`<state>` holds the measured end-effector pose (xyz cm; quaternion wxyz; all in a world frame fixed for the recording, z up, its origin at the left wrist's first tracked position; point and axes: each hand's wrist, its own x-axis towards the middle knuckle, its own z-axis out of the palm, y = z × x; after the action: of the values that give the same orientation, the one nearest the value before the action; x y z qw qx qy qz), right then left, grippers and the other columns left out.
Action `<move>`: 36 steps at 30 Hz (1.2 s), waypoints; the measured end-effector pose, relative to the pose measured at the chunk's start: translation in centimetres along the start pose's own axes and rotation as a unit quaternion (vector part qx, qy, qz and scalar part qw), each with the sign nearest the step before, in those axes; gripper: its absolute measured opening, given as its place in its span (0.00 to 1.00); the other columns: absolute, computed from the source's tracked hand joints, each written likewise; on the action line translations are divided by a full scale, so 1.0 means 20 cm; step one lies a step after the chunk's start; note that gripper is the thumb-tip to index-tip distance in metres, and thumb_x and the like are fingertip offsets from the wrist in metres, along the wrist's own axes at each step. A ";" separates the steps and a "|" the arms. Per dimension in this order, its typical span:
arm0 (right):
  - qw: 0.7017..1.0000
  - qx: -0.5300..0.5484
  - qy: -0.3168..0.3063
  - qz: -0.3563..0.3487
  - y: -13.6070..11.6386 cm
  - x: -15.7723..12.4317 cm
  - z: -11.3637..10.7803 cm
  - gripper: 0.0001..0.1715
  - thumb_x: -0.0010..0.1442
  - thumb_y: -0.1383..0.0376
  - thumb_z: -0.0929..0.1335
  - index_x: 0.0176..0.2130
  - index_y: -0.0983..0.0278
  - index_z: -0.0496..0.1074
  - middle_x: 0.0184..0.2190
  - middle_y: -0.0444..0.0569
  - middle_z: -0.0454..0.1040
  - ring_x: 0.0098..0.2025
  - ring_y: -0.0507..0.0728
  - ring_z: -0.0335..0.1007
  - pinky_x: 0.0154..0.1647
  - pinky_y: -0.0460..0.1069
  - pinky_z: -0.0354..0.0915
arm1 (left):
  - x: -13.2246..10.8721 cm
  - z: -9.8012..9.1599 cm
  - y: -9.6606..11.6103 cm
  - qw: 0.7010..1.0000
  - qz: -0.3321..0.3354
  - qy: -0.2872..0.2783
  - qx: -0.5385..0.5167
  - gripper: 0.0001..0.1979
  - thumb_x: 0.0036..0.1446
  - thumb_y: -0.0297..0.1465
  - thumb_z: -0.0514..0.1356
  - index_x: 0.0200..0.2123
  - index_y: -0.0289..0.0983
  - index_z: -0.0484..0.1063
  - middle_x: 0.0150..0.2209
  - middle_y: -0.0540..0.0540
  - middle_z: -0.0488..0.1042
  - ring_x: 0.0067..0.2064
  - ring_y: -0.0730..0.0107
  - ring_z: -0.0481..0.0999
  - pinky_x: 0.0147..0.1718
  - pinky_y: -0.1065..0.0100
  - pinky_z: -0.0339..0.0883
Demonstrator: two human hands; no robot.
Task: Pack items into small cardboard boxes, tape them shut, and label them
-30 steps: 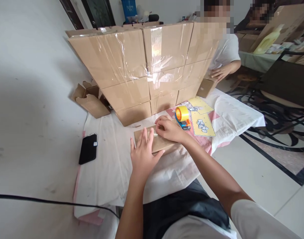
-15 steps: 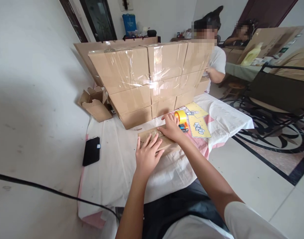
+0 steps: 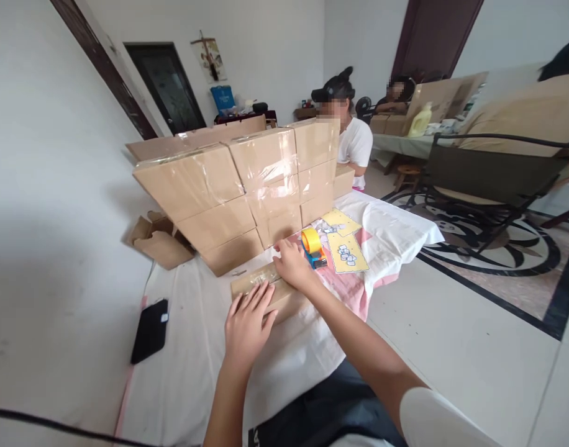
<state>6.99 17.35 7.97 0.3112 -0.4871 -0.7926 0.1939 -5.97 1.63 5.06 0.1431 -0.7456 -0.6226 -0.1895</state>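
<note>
A small brown cardboard box [image 3: 284, 303] with clear tape on its top lies on the cloth-covered table in front of me. Flat on its near left part rests my left hand [image 3: 250, 316], fingers spread. My right hand [image 3: 291, 264] lies over the box's far right end, its fingers bent across the edge; the fingertips are partly hidden. Just beyond that hand stands a tape dispenser [image 3: 318, 257] with a yellow roll. Yellow cards [image 3: 347, 253] with small pale pieces on them lie to its right. Behind the box rises a wall of taped cardboard boxes [image 3: 210, 186].
An opened carton [image 3: 161, 242] lies at the table's left, with a black phone-like slab [image 3: 150, 331] nearer me. A black cable [image 3: 56, 422] crosses the lower left. Across the table sits a person in a white shirt [image 3: 356, 139]. A dark chair [image 3: 480, 177] stands at right.
My view has tilted up and turned right, so the table things appear lower and further left. Both hands stay on the small box.
</note>
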 end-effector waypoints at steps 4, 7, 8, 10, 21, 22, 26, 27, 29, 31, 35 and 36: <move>0.999 0.034 -0.011 -0.017 0.02 0.00 0.00 0.14 0.63 0.71 0.65 0.49 0.64 0.69 0.48 0.56 0.77 0.53 0.65 0.70 0.55 0.59 0.55 | 0.02 0.00 0.06 0.999 -0.010 -0.018 0.042 0.24 0.67 0.35 0.55 0.65 0.42 0.67 0.64 0.43 0.71 0.64 0.55 0.72 0.61 0.50 0.65; 0.998 0.057 -0.020 -0.025 0.02 -0.01 -0.01 0.14 0.63 0.71 0.65 0.50 0.64 0.69 0.47 0.56 0.78 0.52 0.64 0.71 0.55 0.59 0.56 | 0.05 0.00 0.15 0.997 -0.031 -0.030 0.069 0.26 0.65 0.32 0.56 0.65 0.39 0.66 0.64 0.41 0.71 0.64 0.50 0.72 0.58 0.48 0.68; 0.997 0.064 -0.021 -0.026 0.02 -0.02 -0.02 0.14 0.63 0.71 0.65 0.50 0.64 0.69 0.47 0.56 0.78 0.53 0.64 0.71 0.55 0.59 0.56 | 0.06 0.00 0.18 0.996 -0.042 -0.032 0.078 0.25 0.65 0.31 0.57 0.65 0.38 0.67 0.64 0.40 0.72 0.63 0.48 0.73 0.57 0.47 0.69; 0.997 0.077 -0.018 -0.022 0.02 -0.03 -0.03 0.14 0.63 0.70 0.65 0.49 0.63 0.68 0.48 0.56 0.77 0.53 0.65 0.71 0.55 0.59 0.56 | 0.08 0.01 0.22 0.993 -0.064 -0.030 0.095 0.23 0.65 0.28 0.55 0.62 0.38 0.71 0.62 0.39 0.74 0.62 0.45 0.74 0.55 0.45 0.69; 0.865 0.418 0.247 -0.126 0.12 -0.20 -0.17 0.06 0.69 0.59 0.62 0.41 0.57 0.65 0.38 0.49 0.76 0.44 0.60 0.76 0.50 0.57 0.70 | 0.00 0.13 0.18 0.992 -0.037 0.048 0.111 0.22 0.67 0.28 0.50 0.62 0.35 0.69 0.64 0.35 0.71 0.61 0.43 0.74 0.54 0.42 0.67; 0.845 0.435 0.289 -0.117 0.19 -0.26 -0.20 0.06 0.69 0.59 0.62 0.39 0.56 0.65 0.35 0.48 0.75 0.42 0.60 0.75 0.48 0.57 0.70 | 0.00 0.12 0.17 0.993 -0.035 0.050 0.106 0.23 0.67 0.29 0.50 0.63 0.35 0.68 0.64 0.35 0.71 0.61 0.43 0.74 0.54 0.42 0.66; 0.895 0.274 0.341 0.088 0.61 -0.47 -0.32 0.10 0.69 0.58 0.59 0.38 0.58 0.64 0.35 0.51 0.73 0.41 0.60 0.73 0.46 0.56 0.71 | 0.03 0.10 0.11 0.997 -0.012 0.044 0.055 0.22 0.67 0.35 0.53 0.63 0.39 0.67 0.60 0.37 0.75 0.59 0.45 0.75 0.53 0.47 0.68; 0.915 0.206 0.316 0.142 0.73 -0.49 -0.35 0.12 0.69 0.58 0.57 0.39 0.59 0.65 0.38 0.53 0.74 0.43 0.60 0.73 0.47 0.56 0.71 | 0.03 0.10 0.10 0.998 -0.011 0.041 0.044 0.22 0.67 0.36 0.53 0.62 0.40 0.67 0.59 0.38 0.76 0.58 0.46 0.75 0.53 0.48 0.68; 0.938 0.130 0.259 0.190 0.93 -0.48 -0.40 0.16 0.67 0.58 0.57 0.44 0.61 0.69 0.43 0.56 0.75 0.47 0.62 0.72 0.51 0.59 0.69 | 0.03 0.09 0.09 0.998 -0.015 0.042 0.035 0.22 0.67 0.37 0.54 0.62 0.40 0.67 0.56 0.38 0.77 0.57 0.45 0.76 0.54 0.48 0.68; 0.956 0.095 0.204 0.189 1.08 -0.40 -0.44 0.21 0.63 0.58 0.62 0.51 0.63 0.72 0.48 0.58 0.76 0.53 0.66 0.69 0.57 0.63 0.64 | 0.03 0.09 0.11 0.998 -0.020 0.052 0.036 0.23 0.67 0.37 0.54 0.63 0.40 0.67 0.55 0.37 0.76 0.57 0.43 0.75 0.55 0.46 0.67; 0.981 0.034 0.093 0.169 1.21 -0.17 -0.43 0.36 0.52 0.59 0.72 0.60 0.59 0.71 0.62 0.57 0.71 0.65 0.73 0.57 0.65 0.69 0.50 | 0.01 0.09 0.15 0.997 -0.038 0.052 0.039 0.25 0.67 0.35 0.55 0.66 0.41 0.64 0.57 0.36 0.74 0.62 0.43 0.71 0.60 0.45 0.64; 0.983 0.026 0.074 0.167 1.22 -0.12 -0.42 0.37 0.51 0.61 0.73 0.60 0.59 0.71 0.63 0.57 0.70 0.66 0.73 0.55 0.66 0.69 0.49 | 0.01 0.09 0.16 0.997 -0.043 0.049 0.041 0.25 0.67 0.35 0.55 0.66 0.41 0.63 0.58 0.36 0.74 0.62 0.43 0.71 0.61 0.45 0.63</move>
<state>29.37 26.22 -1.47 0.3445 -0.6177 -0.6695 0.2268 -2.56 2.02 3.70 0.1961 -0.7013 -0.6537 -0.2060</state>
